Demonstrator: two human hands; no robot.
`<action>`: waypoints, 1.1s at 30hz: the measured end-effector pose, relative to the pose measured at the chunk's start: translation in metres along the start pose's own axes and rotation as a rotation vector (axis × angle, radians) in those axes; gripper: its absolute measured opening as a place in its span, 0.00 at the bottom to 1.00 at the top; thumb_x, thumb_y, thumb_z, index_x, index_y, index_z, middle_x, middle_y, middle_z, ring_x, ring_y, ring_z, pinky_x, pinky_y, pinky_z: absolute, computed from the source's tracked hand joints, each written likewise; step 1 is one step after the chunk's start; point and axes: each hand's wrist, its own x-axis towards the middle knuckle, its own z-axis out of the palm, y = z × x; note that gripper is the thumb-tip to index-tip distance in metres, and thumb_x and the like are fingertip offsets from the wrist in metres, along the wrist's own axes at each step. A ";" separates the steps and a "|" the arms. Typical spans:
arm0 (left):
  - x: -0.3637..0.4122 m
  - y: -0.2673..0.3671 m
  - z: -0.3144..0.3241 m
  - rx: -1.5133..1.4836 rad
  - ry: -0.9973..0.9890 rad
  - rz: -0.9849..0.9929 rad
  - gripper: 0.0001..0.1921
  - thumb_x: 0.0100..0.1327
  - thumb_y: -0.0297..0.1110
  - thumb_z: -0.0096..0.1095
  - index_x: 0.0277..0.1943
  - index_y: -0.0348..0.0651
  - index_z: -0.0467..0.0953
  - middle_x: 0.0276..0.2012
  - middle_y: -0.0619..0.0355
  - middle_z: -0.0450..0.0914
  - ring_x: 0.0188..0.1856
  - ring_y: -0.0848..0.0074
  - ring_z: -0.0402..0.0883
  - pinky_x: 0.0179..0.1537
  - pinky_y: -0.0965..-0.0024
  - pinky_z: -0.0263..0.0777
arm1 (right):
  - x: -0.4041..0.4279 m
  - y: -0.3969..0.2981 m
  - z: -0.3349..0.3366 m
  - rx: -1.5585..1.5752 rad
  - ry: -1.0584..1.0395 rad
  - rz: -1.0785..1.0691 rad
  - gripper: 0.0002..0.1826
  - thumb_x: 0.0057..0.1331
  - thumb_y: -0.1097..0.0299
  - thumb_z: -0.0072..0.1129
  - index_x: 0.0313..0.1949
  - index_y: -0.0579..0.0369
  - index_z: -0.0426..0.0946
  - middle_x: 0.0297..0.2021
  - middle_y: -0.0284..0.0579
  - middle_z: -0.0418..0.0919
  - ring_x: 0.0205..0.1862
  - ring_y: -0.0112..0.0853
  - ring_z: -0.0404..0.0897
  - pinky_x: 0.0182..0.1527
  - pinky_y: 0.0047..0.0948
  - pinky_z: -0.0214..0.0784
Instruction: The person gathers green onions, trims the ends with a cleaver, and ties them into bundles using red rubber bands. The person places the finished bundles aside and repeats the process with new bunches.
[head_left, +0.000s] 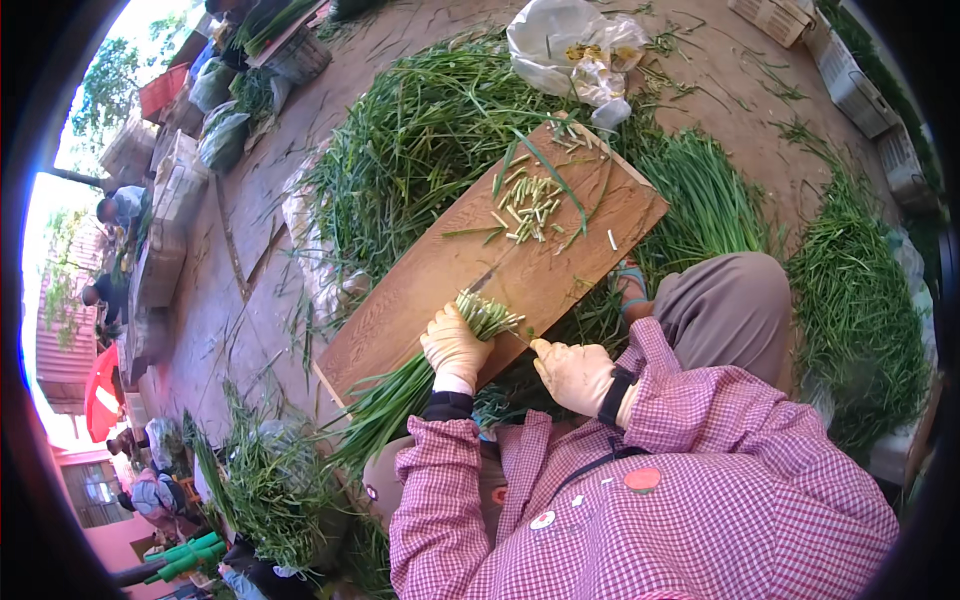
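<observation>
My gloved left hand (454, 343) grips a bunch of long green chive-like stalks (397, 401) near their pale stem ends (486, 313), which rest over the wooden board (420, 277). Green leaves trail from that hand past the board's lower left end. My gloved right hand (576, 377) holds a knife (519, 337) at the board's near edge, beside the stem ends. Only a thin stretch of metal shows clearly; the fingers cover the handle. Short pale cut stem pieces (532, 206) lie scattered farther up the board, with a few loose green blades among them.
A large heap of loose greens (405, 142) lies beyond the board. Neatly laid stalks (701, 191) are to its right, with another heap (855, 300) farther right. A white plastic bag (555, 45) sits at the top. Plastic crates (851, 75) line the right; people (154, 491) are at the left.
</observation>
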 end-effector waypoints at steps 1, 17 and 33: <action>0.000 0.001 -0.001 0.006 0.003 0.004 0.43 0.39 0.55 0.85 0.57 0.45 0.71 0.49 0.54 0.81 0.53 0.60 0.82 0.54 0.55 0.74 | -0.001 -0.001 0.001 -0.026 -0.040 0.022 0.09 0.72 0.65 0.50 0.46 0.56 0.71 0.32 0.48 0.85 0.31 0.42 0.88 0.29 0.40 0.79; 0.001 0.000 0.004 0.035 0.001 0.004 0.50 0.38 0.57 0.84 0.61 0.41 0.67 0.53 0.49 0.79 0.54 0.55 0.80 0.54 0.55 0.76 | 0.043 -0.005 0.020 0.176 -0.153 0.135 0.11 0.69 0.70 0.50 0.48 0.58 0.73 0.36 0.50 0.87 0.39 0.43 0.89 0.38 0.43 0.81; -0.005 0.007 0.013 0.099 0.070 -0.032 0.47 0.41 0.54 0.83 0.62 0.42 0.68 0.52 0.52 0.79 0.55 0.58 0.80 0.55 0.57 0.74 | 0.091 -0.003 0.064 0.291 -0.070 0.191 0.12 0.72 0.69 0.43 0.47 0.60 0.75 0.39 0.58 0.87 0.43 0.47 0.89 0.42 0.47 0.80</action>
